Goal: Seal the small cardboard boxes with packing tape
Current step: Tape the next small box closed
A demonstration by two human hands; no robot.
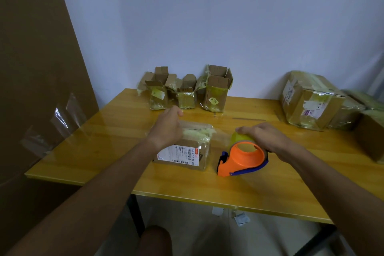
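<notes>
A small cardboard box with a white shipping label lies in the middle of the yellow table. My left hand rests on its top left corner, fingers curled over the far edge. My right hand grips an orange and blue tape dispenser holding a yellowish roll, just right of the box. A strip of clear tape stretches from the roll to the box top, where older crumpled tape shows.
Three small open boxes with torn tape stand at the back by the wall. Larger taped parcels are stacked at the right. A big cardboard sheet leans at the left. My knee shows below the table edge.
</notes>
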